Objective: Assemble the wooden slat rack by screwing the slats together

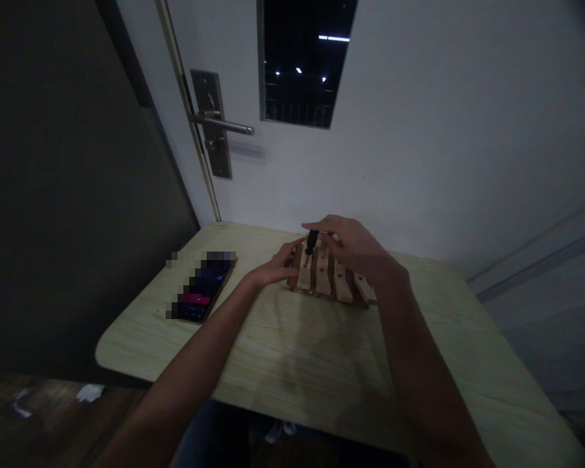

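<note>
Near the far side of the table lies a small wooden xylophone-like piece, with several pale wooden bars (323, 278) set side by side on a darker wooden base (361, 303). Dark holes or screws show in the bars. My right hand (351, 242) has its fingers closed round the black handle of a screwdriver (312, 243), tilted with its tip down at the leftmost bar. The fingers and thumb of my left hand (277, 266) grip the piece's left end. My right hand and forearm hide part of the bars on the right.
A smartphone (209, 289) with a lit screen lies left on the light wood-grain table (283, 364). Behind the table stands a white door with a metal handle (224, 123) and a dark window (307, 65). Crumpled white paper (90, 392) lies on the floor.
</note>
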Tool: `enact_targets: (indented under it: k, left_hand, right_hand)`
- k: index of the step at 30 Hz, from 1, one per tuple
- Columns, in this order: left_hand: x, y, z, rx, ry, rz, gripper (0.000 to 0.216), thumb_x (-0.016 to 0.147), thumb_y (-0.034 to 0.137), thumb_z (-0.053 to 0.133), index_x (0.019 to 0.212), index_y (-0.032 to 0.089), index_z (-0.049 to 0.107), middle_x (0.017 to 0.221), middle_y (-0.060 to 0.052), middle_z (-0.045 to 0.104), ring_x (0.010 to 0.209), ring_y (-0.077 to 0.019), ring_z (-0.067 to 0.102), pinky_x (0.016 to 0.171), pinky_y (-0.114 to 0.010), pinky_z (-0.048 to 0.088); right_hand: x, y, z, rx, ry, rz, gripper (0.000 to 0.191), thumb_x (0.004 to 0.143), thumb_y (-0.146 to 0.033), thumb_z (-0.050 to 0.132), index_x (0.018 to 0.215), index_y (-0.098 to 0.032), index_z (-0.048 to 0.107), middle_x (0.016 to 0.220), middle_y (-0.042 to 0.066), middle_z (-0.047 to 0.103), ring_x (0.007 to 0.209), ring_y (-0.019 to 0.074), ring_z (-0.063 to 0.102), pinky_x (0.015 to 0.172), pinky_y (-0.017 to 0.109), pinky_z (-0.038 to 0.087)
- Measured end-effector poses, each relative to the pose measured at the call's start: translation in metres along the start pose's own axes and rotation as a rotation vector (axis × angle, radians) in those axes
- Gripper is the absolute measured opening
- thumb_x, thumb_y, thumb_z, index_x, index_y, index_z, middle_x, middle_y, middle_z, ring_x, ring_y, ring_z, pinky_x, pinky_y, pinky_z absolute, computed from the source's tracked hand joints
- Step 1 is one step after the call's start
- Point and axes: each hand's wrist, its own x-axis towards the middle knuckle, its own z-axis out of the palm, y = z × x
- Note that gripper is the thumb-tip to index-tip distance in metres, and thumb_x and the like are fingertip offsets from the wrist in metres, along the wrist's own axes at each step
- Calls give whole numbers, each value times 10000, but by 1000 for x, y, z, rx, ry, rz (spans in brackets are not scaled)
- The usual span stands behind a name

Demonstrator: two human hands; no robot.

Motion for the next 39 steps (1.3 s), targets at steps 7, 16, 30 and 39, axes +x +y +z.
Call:
enact_targets:
  k: [7, 16, 30, 39]
  left_hand:
    - [2, 0, 1, -54, 0, 20, 934, 730, 450, 706, 1511, 249, 236, 1508, -140, 277, 1427, -384, 238, 1157, -576, 263]
    - [3, -7, -1, 10, 9, 33, 920, 731, 449, 713, 1509, 283, 251, 1531, -119, 257, 1440, -377, 213, 1179, -589, 207]
    - [3, -13, -3, 65, 0, -28, 952, 736, 421, 700, 1529, 269, 196, 1519, -119, 269, 1417, -369, 265, 1163, -566, 260]
    - [1, -3, 0, -27, -18, -7, 956, 733, 442, 706, 1525, 269, 199, 1520, -128, 269, 1419, -383, 255, 1152, -585, 268]
  right_hand:
    - [2, -7, -1, -18, 34, 72, 301, 863, -131, 517, 1101, -185, 693, 1089, 82, 726, 899, 192, 658, 821, 329, 491]
    - [4, -9, -2, -23, 70, 115, 82, 830, -209, 638, 903, -218, 673, 795, 13, 707, 690, 151, 611, 681, 289, 443]
    - [8, -12, -2, 38, 26, 142, 91, 843, -284, 686, 894, -216, 719, 781, 22, 730, 663, 159, 648, 637, 287, 471]
    - [6, 0, 4, 20, 28, 153, 349, 856, -120, 563, 1161, -191, 717, 1046, 90, 753, 797, 188, 695, 772, 346, 539]
